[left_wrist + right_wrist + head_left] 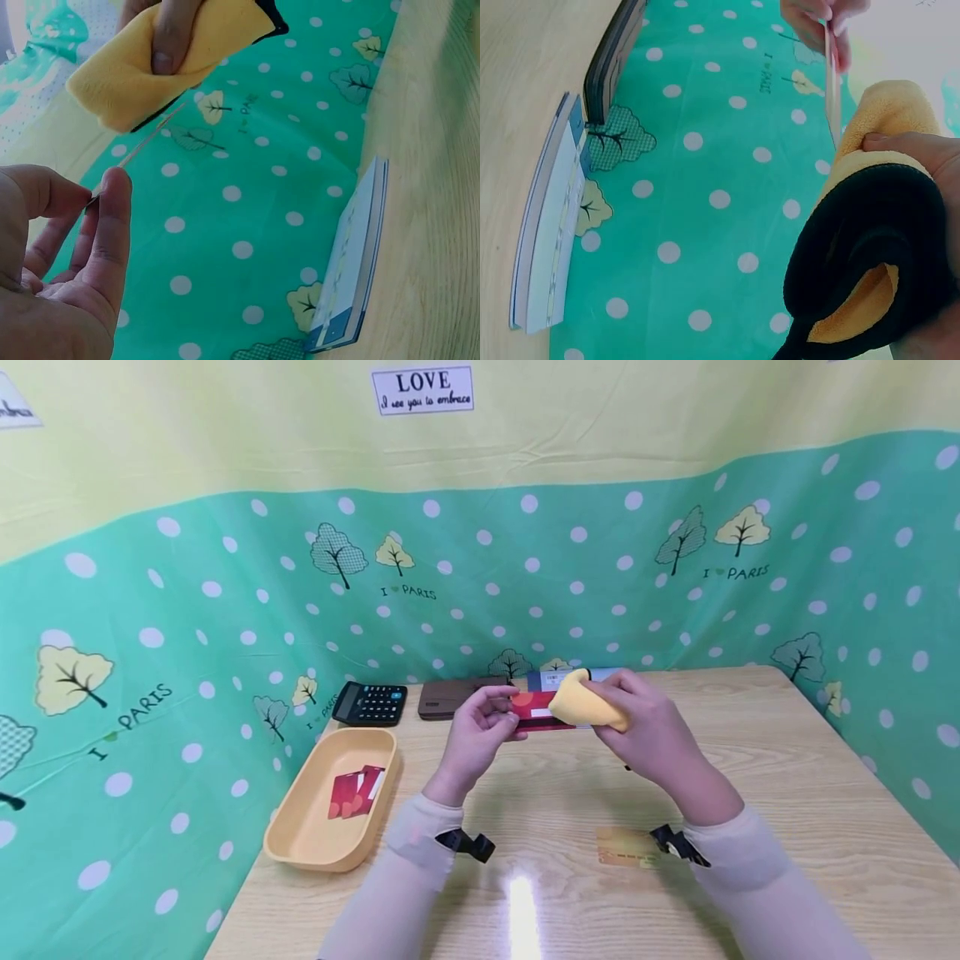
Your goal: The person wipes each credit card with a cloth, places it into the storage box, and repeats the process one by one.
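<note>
In the head view my left hand (pixel 477 733) pinches a red card (pixel 534 701) by its left end, between thumb and fingers. Edge-on, the card (pixel 146 142) shows only as a thin line in the left wrist view. A folded yellow cloth (pixel 588 703) with a black border is gripped in my right hand (pixel 651 720), its thumb pressed into the fabric. The cloth overlaps the card's right end in the head view. Both hands are raised over the table. In the right wrist view the cloth (pixel 889 112) is bunched, with its black edging towards the camera.
A yellow-orange tray (pixel 288 847) at the left holds red cards (pixel 347 795). Behind it lies a black calculator (pixel 370 704). A brown wallet-like case (pixel 442 697) and a blue-and-white book (pixel 551 217) lie along the back. A gold card (pixel 622 846) lies near my right wrist.
</note>
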Demonstrator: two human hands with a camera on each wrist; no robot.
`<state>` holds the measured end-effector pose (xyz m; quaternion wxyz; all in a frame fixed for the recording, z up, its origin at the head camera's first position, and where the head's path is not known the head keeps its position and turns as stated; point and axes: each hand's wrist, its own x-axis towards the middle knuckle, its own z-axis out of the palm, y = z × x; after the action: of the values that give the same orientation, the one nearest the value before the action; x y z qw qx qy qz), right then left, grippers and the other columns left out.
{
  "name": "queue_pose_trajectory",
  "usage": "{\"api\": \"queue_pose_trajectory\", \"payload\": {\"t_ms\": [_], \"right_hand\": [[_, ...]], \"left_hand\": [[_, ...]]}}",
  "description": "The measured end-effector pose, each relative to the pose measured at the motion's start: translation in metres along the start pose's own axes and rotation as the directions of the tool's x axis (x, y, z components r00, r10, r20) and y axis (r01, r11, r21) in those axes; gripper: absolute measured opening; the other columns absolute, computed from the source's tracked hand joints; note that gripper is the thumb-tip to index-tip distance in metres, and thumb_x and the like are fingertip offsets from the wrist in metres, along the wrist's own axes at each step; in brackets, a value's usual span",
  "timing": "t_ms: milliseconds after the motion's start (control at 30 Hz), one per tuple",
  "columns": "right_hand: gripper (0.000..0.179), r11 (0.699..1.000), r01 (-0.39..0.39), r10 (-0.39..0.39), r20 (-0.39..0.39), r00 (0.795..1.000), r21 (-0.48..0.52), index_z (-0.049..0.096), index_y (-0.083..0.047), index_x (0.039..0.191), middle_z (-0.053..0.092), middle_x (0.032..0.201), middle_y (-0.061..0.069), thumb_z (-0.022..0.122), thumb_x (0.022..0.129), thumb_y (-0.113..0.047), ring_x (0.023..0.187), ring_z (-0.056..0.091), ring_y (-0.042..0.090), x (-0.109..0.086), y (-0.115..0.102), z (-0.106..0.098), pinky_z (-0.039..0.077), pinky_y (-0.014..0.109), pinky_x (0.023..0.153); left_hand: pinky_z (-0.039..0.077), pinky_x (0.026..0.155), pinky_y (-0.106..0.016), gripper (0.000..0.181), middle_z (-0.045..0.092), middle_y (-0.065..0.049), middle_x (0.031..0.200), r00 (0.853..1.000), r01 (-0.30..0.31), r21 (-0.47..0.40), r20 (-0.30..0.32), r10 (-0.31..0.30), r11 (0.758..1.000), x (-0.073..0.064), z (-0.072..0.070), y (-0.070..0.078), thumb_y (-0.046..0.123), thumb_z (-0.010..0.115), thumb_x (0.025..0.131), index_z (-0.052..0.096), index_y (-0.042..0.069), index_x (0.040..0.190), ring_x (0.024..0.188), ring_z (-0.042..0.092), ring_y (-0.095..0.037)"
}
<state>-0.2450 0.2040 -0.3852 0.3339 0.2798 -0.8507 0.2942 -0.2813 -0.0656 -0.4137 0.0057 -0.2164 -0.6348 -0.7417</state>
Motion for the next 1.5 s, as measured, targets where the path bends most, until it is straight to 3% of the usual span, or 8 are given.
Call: {"api": "queue_pose_trajectory", "payload": {"t_ms": [267,467,700,900,1033,1100,1333,1500], "right_hand": [[0.057,0.999,-0.028,0.029,0.035,0.999,-0.025,0.075,-0.010,0.129,0.063,0.108,0.005,0.088,0.076,0.004,0.087,0.063,0.024,0.000,-0.003,0.003,0.062,0.043,0.074],[0.056,0.998,0.020,-0.018,0.047,0.999,-0.052,0.075,-0.010,0.129,0.062,0.106,0.005,0.088,0.076,0.004,0.084,0.064,0.024,-0.001,-0.007,0.010,0.062,0.042,0.072],[0.057,0.997,0.039,-0.032,0.093,0.995,-0.068,0.075,-0.011,0.128,0.062,0.106,0.003,0.089,0.074,0.002,0.085,0.066,0.025,-0.001,-0.011,0.013,0.063,0.043,0.071],[0.056,0.997,-0.011,0.016,0.072,0.997,-0.081,0.075,-0.012,0.129,0.062,0.106,0.003,0.087,0.076,0.003,0.080,0.065,0.023,-0.001,-0.006,0.008,0.062,0.041,0.069],[0.055,0.997,0.003,0.002,0.065,0.998,-0.073,0.075,-0.011,0.127,0.062,0.105,0.003,0.088,0.075,0.003,0.081,0.064,0.023,-0.002,-0.006,0.010,0.061,0.041,0.068],[0.055,0.998,0.015,-0.010,0.069,0.998,-0.068,0.075,-0.011,0.126,0.061,0.104,0.003,0.090,0.075,0.003,0.082,0.064,0.022,-0.003,-0.008,0.012,0.062,0.041,0.069],[0.054,0.998,0.009,-0.003,0.105,0.994,-0.060,0.075,-0.012,0.127,0.061,0.105,0.002,0.089,0.076,0.002,0.082,0.065,0.023,-0.005,-0.010,0.013,0.062,0.041,0.070],[0.056,0.997,-0.017,0.022,0.065,0.998,-0.081,0.075,-0.011,0.127,0.062,0.105,0.003,0.089,0.075,0.004,0.079,0.065,0.023,-0.004,-0.005,0.007,0.062,0.042,0.068]], "left_hand": [[0.067,0.081,-0.044,0.040,0.062,-0.014,0.107,0.999,-0.013,-0.008,0.040,0.013,1.000,-0.001,0.005,0.004,-0.014,0.060,0.097,0.058,-0.006,0.136,0.088,0.068,-0.022],[0.067,0.081,-0.045,0.040,0.066,-0.017,0.111,0.997,-0.012,-0.020,0.070,0.013,1.000,-0.002,0.009,0.004,-0.015,0.061,0.096,0.060,-0.005,0.135,0.091,0.071,-0.026],[0.067,0.080,-0.043,0.040,0.065,-0.015,0.107,0.999,-0.027,-0.018,0.030,0.028,0.999,-0.002,0.007,0.004,-0.016,0.062,0.096,0.059,-0.008,0.135,0.088,0.071,-0.022],[0.067,0.081,-0.044,0.039,0.064,-0.015,0.109,0.998,0.020,0.000,0.064,-0.020,1.000,-0.006,0.009,0.001,-0.012,0.062,0.098,0.061,-0.004,0.135,0.090,0.070,-0.029],[0.067,0.081,-0.044,0.038,0.065,-0.016,0.110,0.996,0.022,-0.009,0.086,-0.021,1.000,-0.007,0.011,-0.003,-0.013,0.061,0.098,0.062,-0.003,0.134,0.092,0.071,-0.030],[0.067,0.081,-0.043,0.038,0.065,-0.017,0.110,0.997,0.018,-0.011,0.078,-0.017,1.000,-0.008,0.012,-0.003,-0.013,0.062,0.097,0.062,-0.003,0.134,0.090,0.072,-0.025],[0.067,0.082,-0.043,0.038,0.065,-0.018,0.109,1.000,0.008,-0.021,0.031,-0.007,1.000,-0.009,0.010,0.001,-0.014,0.061,0.097,0.062,-0.004,0.134,0.089,0.072,-0.023],[0.067,0.080,-0.042,0.039,0.065,-0.017,0.109,0.998,0.020,-0.003,0.059,-0.020,1.000,-0.007,0.011,0.003,-0.013,0.062,0.097,0.062,-0.004,0.135,0.086,0.072,-0.023]]}}
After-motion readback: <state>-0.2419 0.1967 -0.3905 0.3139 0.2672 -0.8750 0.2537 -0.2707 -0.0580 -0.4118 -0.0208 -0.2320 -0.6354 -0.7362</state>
